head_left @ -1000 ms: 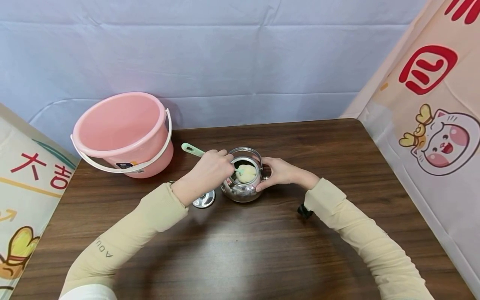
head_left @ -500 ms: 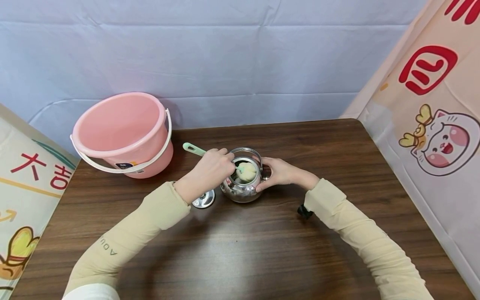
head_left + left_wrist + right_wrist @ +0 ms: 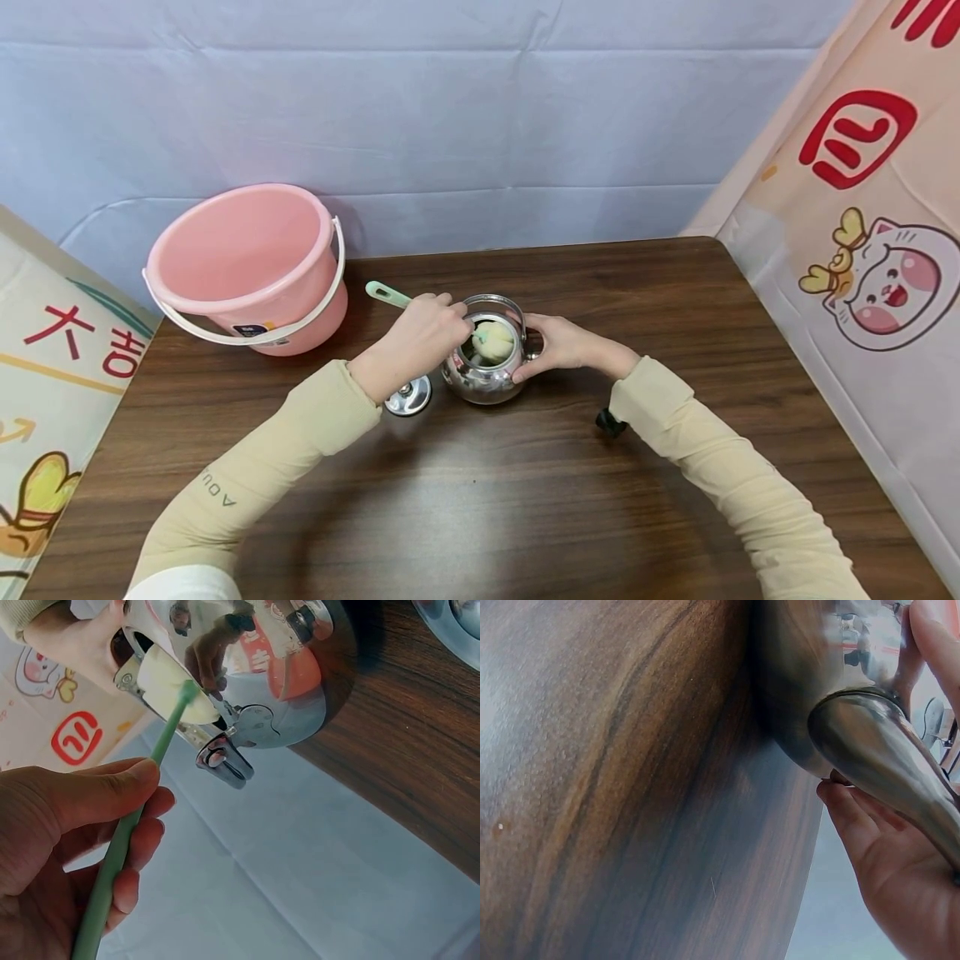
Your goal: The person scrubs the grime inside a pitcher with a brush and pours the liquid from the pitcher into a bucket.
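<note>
In the head view, my left hand (image 3: 423,337) grips the green handle of a sponge brush (image 3: 388,294), coming in from the left. The left wrist view shows the thumb and curled fingers around that handle (image 3: 112,862). Its pale yellow sponge head (image 3: 493,342) is inside the mouth of a shiny metal kettle (image 3: 483,388), which stands on the table with its hoop handle raised. My right hand (image 3: 558,343) holds the kettle on its right side. Around the spout (image 3: 885,750), thumb and fingers press the body from either side in the right wrist view.
Beside the kettle, partly behind the left wrist, a round metal lid (image 3: 408,400) lies on the brown wooden table (image 3: 465,508). A pink bucket (image 3: 318,292) with a white handle stands at the back left. Pale cloth (image 3: 420,125) hangs behind the table.
The left hand has shifted slightly, and the sponge head has moved a little toward the back of the kettle's mouth. The right hand and kettle stay in place.
</note>
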The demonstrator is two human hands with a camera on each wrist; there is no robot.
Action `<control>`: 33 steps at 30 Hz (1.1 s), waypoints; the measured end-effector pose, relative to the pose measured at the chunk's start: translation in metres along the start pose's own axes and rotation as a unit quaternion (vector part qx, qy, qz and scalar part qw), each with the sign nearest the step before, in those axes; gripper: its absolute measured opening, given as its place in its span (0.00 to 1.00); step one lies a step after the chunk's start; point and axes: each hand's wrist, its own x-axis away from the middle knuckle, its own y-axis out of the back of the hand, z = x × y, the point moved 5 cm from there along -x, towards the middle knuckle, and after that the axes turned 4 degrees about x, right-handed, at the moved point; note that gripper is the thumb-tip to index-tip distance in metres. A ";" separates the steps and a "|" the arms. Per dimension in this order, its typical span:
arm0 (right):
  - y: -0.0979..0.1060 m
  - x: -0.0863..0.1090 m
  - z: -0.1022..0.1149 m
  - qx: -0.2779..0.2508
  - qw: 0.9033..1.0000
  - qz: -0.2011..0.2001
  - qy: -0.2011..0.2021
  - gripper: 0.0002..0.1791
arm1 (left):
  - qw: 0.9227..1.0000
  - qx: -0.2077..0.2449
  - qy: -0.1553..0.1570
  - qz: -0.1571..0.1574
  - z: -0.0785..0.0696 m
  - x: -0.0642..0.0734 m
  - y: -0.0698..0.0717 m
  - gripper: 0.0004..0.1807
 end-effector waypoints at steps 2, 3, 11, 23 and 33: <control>0.000 0.000 -0.001 0.004 1.000 -0.002 0.002 0.46 | 1.000 -0.005 0.000 -0.005 0.000 0.000 0.000 0.10; 0.000 -0.001 -0.001 0.005 1.000 -0.003 0.001 0.46 | 1.000 -0.008 -0.001 -0.008 0.000 0.000 0.000 0.11; 0.000 -0.002 -0.003 0.010 1.000 -0.005 0.007 0.44 | 1.000 -0.018 -0.001 -0.016 0.001 0.001 0.000 0.12; 0.000 -0.001 -0.001 0.022 1.000 -0.011 0.012 0.45 | 0.996 -0.068 -0.036 -0.038 -0.007 0.000 0.006 0.11; 0.000 -0.002 -0.002 0.022 1.000 -0.007 0.003 0.46 | 0.993 -0.086 -0.073 -0.043 -0.008 -0.002 0.006 0.13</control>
